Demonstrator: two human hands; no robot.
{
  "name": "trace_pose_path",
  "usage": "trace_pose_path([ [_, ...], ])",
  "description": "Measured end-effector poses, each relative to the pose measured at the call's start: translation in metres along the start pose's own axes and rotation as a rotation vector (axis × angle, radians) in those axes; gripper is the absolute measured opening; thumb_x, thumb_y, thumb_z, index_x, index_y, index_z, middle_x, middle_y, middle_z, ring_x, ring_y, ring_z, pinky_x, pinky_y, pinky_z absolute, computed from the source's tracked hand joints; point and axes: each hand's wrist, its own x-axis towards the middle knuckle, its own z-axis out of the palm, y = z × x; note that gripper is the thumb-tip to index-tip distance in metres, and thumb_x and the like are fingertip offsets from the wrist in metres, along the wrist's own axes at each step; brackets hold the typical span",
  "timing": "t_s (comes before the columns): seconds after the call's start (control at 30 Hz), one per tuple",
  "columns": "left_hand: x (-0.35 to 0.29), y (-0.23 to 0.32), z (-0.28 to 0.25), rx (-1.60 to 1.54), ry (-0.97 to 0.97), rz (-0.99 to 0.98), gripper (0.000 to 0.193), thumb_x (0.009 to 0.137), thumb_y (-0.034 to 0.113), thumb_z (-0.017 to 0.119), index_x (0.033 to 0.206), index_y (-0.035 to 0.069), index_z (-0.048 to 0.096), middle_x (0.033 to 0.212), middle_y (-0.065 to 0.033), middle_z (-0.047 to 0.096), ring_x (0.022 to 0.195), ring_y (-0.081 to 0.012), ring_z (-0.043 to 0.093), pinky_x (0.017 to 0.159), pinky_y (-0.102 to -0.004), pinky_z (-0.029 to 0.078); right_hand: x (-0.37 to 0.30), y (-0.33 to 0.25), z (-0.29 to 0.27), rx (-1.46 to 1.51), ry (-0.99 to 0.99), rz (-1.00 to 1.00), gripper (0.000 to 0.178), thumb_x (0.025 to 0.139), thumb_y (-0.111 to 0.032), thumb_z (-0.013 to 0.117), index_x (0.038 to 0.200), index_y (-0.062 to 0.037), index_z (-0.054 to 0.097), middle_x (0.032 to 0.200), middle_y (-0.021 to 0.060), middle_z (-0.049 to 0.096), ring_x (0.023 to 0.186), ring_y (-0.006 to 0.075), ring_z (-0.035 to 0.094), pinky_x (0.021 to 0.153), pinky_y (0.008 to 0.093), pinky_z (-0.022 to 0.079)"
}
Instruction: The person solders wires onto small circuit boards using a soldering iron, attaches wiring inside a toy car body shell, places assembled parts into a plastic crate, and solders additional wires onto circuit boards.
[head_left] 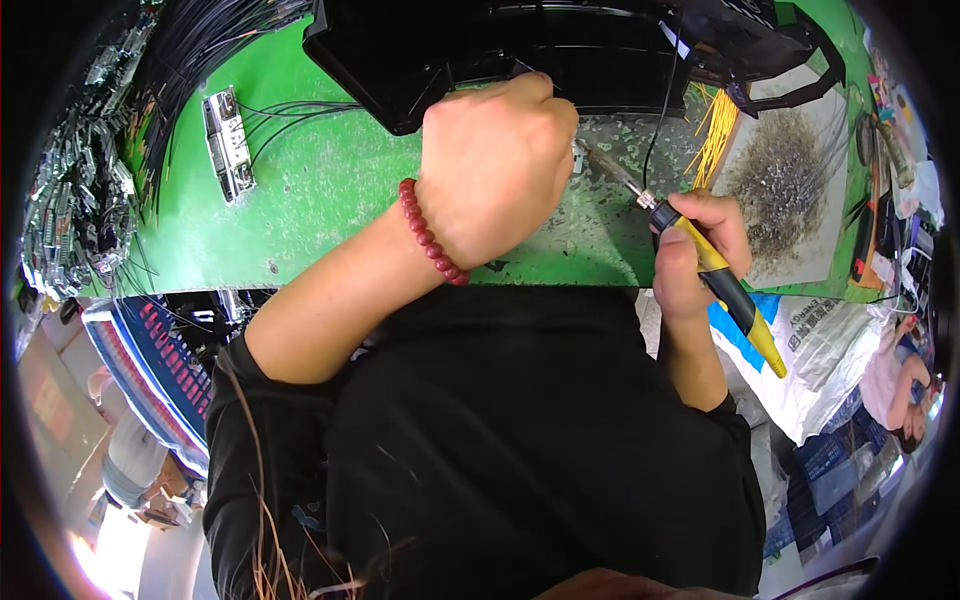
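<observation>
My right hand (pixel 698 250) grips a yellow and black soldering iron (pixel 722 275), its metal tip angled up and left toward my left hand (pixel 500 165). That left hand is curled with its back to me, a dark red bead bracelet (pixel 428 236) on its wrist. Its fingertips are hidden, and so is whatever they pinch. Just right of the knuckles a small pale metallic bit (pixel 579 156) peeks out close to the iron's tip. Left on the green table (pixel 320 190) lies a silver metal connector piece (pixel 229 145) with thin black wires running right from it.
A large black plastic housing (pixel 500 45) fills the back. Many black wires (pixel 200 50) and a heap of metal pieces (pixel 85 200) crowd the left. At right are yellow strands (pixel 715 140) and a pale board (pixel 815 230) covered with dark residue. Another person (pixel 900 385) appears far right.
</observation>
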Motion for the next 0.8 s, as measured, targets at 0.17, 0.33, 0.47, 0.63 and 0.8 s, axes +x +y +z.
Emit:
trace_pose_path([
  [0.17, 0.000, 0.000, 0.000, 0.009, 0.001, -0.003, 0.011, 0.072, 0.007, 0.065, 0.064, 0.006, 0.057, 0.068, -0.0065, 0.055, 0.059, -0.0273, 0.058, 0.051, -0.0357, 0.047, 0.002, -0.003, -0.001, -0.029, -0.035, 0.009, 0.021, 0.078, -0.016, 0.067, 0.091, 0.0003, 0.060, 0.070, 0.0004, 0.054, 0.058, 0.0062, 0.044, 0.054, 0.0211, 0.034],
  [0.33, 0.000, 0.000, 0.001, 0.005, 0.000, -0.007, 0.011, 0.072, 0.007, 0.064, 0.064, 0.006, 0.057, 0.069, -0.0063, 0.056, 0.059, -0.0274, 0.058, 0.051, -0.0360, 0.047, -0.002, 0.004, -0.001, 0.022, 0.011, -0.025, 0.024, 0.078, -0.016, 0.068, 0.091, 0.0014, 0.060, 0.072, 0.0039, 0.055, 0.060, 0.0089, 0.046, 0.055, 0.0223, 0.036],
  [0.47, 0.000, 0.000, 0.000, 0.013, 0.003, 0.000, 0.010, 0.072, 0.007, 0.065, 0.064, 0.006, 0.057, 0.069, -0.0062, 0.056, 0.059, -0.0273, 0.058, 0.051, -0.0359, 0.047, -0.001, -0.001, -0.003, 0.046, 0.020, -0.072, 0.025, 0.078, -0.017, 0.068, 0.091, 0.0026, 0.059, 0.073, 0.0068, 0.056, 0.060, 0.0105, 0.047, 0.056, 0.0232, 0.037],
  [0.63, 0.000, 0.001, 0.000, 0.016, -0.003, -0.010, 0.011, 0.071, 0.007, 0.065, 0.064, 0.006, 0.057, 0.069, -0.0060, 0.056, 0.060, -0.0271, 0.059, 0.052, -0.0355, 0.048, 0.001, -0.006, -0.003, -0.015, -0.041, -0.064, 0.024, 0.077, -0.015, 0.068, 0.091, 0.0030, 0.059, 0.070, 0.0076, 0.056, 0.057, 0.0110, 0.046, 0.053, 0.0235, 0.037],
  [0.8, 0.000, 0.001, 0.000, 0.022, 0.003, -0.003, 0.011, 0.071, 0.007, 0.065, 0.064, 0.006, 0.057, 0.069, -0.0061, 0.056, 0.060, -0.0268, 0.059, 0.052, -0.0351, 0.048, 0.004, -0.007, -0.003, -0.048, -0.060, -0.138, 0.022, 0.074, -0.010, 0.067, 0.090, 0.0030, 0.060, 0.065, 0.0085, 0.056, 0.053, 0.0118, 0.047, 0.049, 0.0245, 0.037],
])
